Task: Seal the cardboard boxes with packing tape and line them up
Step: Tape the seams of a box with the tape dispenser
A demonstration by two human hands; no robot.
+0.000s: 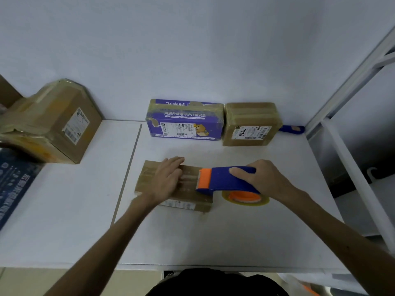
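A flat brown cardboard box [190, 190] lies in the middle of the white table [213, 236]. My left hand [165, 180] presses flat on its top, fingers straight. My right hand [259, 178] grips a blue and orange tape dispenser [222, 179] whose orange blade end rests on the box's right part; its yellowish tape roll [245, 198] hangs just off the box's right edge. At the back, against the wall, a taped purple box [184, 119] and a taped brown box [250, 124] stand side by side, touching.
A large taped brown box [53, 122] sits at the left on a lower white surface. A second blue dispenser handle [291, 129] pokes out behind the brown box at the back right. A white metal rack [350, 116] borders the table's right side.
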